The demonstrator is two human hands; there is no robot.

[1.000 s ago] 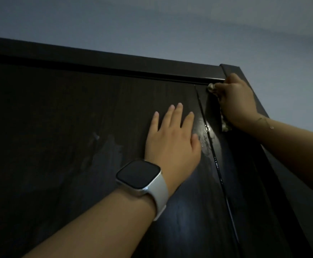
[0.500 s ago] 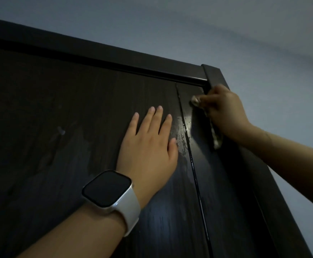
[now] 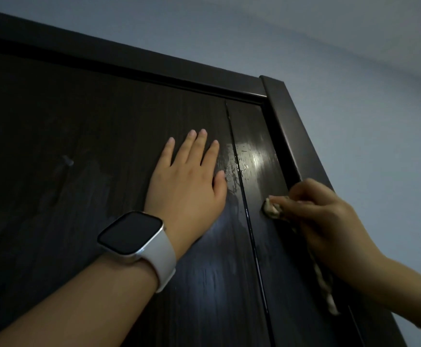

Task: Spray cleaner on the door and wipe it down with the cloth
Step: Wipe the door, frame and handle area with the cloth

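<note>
Left hand (image 3: pixel 188 186) flat on the dark door (image 3: pixel 79 171), fingers straight; right hand (image 3: pixel 322 216) grips the cloth (image 3: pixel 270 209) (tail hanging) — pressed against the door's wet right strip.

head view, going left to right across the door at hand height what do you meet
Watch → left hand flat on the door → wet streaks → vertical groove → cloth → right hand gripping it → door frame → wall.

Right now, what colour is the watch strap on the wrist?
White; the watch strap shows best in the head view, on the left wrist.
</note>
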